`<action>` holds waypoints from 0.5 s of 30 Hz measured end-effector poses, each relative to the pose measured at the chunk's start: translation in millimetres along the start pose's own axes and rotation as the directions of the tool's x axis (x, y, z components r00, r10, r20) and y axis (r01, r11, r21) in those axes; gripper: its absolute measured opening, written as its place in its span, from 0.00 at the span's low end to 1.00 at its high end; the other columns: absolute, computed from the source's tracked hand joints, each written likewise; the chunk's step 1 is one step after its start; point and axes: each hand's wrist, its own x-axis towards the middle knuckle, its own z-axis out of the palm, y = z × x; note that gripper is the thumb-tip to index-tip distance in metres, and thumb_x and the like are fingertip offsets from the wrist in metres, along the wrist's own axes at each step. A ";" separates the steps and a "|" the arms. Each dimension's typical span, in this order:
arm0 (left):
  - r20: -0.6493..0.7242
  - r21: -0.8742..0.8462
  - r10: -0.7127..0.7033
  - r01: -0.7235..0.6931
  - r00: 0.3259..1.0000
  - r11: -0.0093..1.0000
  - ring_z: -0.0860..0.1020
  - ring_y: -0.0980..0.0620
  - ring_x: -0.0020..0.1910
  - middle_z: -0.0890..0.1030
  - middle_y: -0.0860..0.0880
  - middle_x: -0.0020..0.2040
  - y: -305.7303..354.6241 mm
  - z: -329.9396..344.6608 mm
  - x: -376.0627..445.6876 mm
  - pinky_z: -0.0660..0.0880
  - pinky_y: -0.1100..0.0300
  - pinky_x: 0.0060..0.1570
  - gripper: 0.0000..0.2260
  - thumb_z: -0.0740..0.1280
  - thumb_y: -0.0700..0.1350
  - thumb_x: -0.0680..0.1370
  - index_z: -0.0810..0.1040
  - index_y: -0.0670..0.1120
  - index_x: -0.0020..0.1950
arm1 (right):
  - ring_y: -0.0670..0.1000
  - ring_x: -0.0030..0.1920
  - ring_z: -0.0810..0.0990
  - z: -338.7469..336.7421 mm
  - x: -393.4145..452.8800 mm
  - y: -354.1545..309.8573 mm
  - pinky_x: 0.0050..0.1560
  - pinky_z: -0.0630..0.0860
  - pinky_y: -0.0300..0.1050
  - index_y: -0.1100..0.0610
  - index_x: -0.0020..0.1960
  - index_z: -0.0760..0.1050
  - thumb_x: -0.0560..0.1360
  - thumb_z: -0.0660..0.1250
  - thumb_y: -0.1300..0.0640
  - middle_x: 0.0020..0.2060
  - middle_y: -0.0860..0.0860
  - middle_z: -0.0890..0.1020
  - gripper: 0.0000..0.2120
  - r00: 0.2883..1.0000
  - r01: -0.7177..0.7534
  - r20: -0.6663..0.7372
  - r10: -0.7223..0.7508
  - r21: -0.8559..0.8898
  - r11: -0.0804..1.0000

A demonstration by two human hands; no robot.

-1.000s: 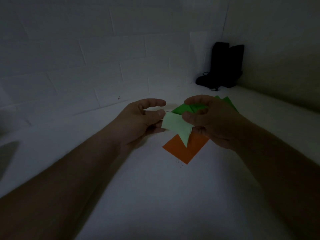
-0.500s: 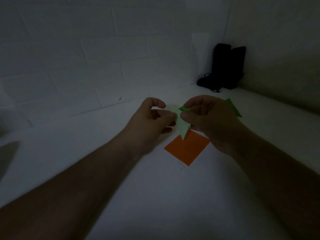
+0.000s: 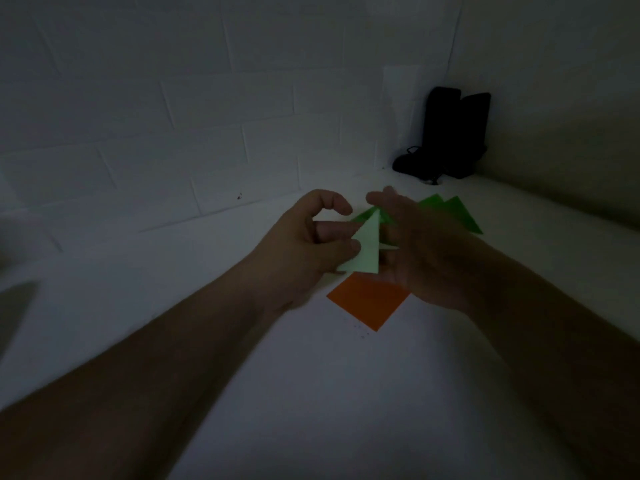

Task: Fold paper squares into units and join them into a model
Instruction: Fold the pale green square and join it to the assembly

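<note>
A pale green folded paper unit [image 3: 367, 247] stands as an upright triangle between my hands, above the white surface. My left hand [image 3: 304, 247] pinches its left edge with thumb and fingers. My right hand [image 3: 420, 251] holds its right side, with a darker green fold [image 3: 367, 215] showing at the fingertips. Flat under the hands lies an orange paper square [image 3: 369, 303], its upper part hidden by them. Behind my right hand, dark green paper pieces [image 3: 453, 211] rest on the surface.
A white brick wall runs close behind on the left and meets a second wall on the right. A black object [image 3: 450, 133] with a cord stands in that corner. The scene is dim.
The pale green unit has turned from pointing down to pointing up between my hands. Both hands have shifted slightly toward me over the orange square.
</note>
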 end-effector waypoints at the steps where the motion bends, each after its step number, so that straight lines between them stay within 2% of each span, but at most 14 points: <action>1: 0.006 0.026 0.011 -0.011 1.000 1.000 0.83 0.43 0.43 0.86 0.38 0.48 -1.0 -0.5 0.2 0.79 0.55 0.41 0.11 0.65 0.28 0.79 0.72 0.42 0.55 | 0.55 0.48 0.87 -1.0 0.4 -0.2 0.45 0.84 0.54 0.49 0.63 0.73 0.82 0.62 0.46 0.50 0.52 0.85 0.12 1.000 0.025 0.006 -0.025 -0.015 1.000; 4: -0.027 0.170 0.054 -0.049 0.998 0.984 0.77 0.49 0.38 0.84 0.42 0.42 -5.0 -4.5 3.4 0.73 0.60 0.36 0.09 0.67 0.30 0.78 0.77 0.44 0.51 | 0.58 0.53 0.85 -6.6 -2.4 -3.8 0.47 0.84 0.52 0.53 0.61 0.77 0.70 0.70 0.52 0.57 0.57 0.82 0.19 0.990 0.141 0.009 -0.141 -0.023 0.990; 6: -0.054 0.226 0.086 -0.072 0.995 0.971 0.74 0.50 0.38 0.79 0.43 0.40 -6.4 -7.1 4.4 0.73 0.61 0.36 0.08 0.69 0.33 0.77 0.79 0.45 0.50 | 0.56 0.52 0.84 -10.5 -3.1 -4.6 0.44 0.84 0.50 0.54 0.57 0.79 0.67 0.71 0.55 0.53 0.56 0.83 0.18 0.984 0.179 -0.008 -0.180 -0.035 0.983; 9: -0.113 0.287 0.109 -0.072 0.988 0.955 0.77 0.50 0.41 0.81 0.41 0.42 -6.1 -10.3 3.9 0.75 0.62 0.39 0.09 0.69 0.32 0.78 0.83 0.45 0.50 | 0.52 0.47 0.87 -12.5 -0.5 -3.2 0.44 0.84 0.48 0.56 0.54 0.81 0.73 0.71 0.63 0.44 0.52 0.86 0.10 0.976 0.208 -0.041 -0.214 -0.128 0.970; 11: -0.127 0.300 0.097 -0.055 0.987 0.953 0.80 0.51 0.43 0.84 0.39 0.47 -3.0 -12.2 1.8 0.78 0.61 0.43 0.10 0.70 0.32 0.77 0.85 0.46 0.52 | 0.52 0.49 0.86 -15.0 1.1 -3.2 0.47 0.84 0.50 0.56 0.54 0.81 0.76 0.69 0.65 0.45 0.52 0.86 0.09 0.966 0.218 -0.096 -0.239 -0.192 0.957; 13: -0.091 0.293 0.074 -0.044 0.993 0.955 0.85 0.52 0.48 0.87 0.46 0.51 0.0 -14.4 -0.5 0.82 0.60 0.50 0.14 0.72 0.31 0.76 0.85 0.45 0.57 | 0.52 0.51 0.85 -17.0 2.0 -4.1 0.50 0.84 0.51 0.54 0.54 0.81 0.78 0.69 0.64 0.50 0.53 0.85 0.08 0.959 0.217 -0.133 -0.250 -0.225 0.950; 15: -0.058 0.326 0.076 -0.053 0.995 0.944 0.85 0.52 0.54 0.87 0.51 0.55 2.0 -16.7 -1.9 0.81 0.59 0.56 0.18 0.73 0.29 0.74 0.83 0.45 0.61 | 0.51 0.51 0.85 -17.7 3.0 -3.4 0.48 0.84 0.49 0.54 0.55 0.81 0.78 0.68 0.64 0.52 0.54 0.84 0.08 0.957 0.216 -0.146 -0.251 -0.219 0.951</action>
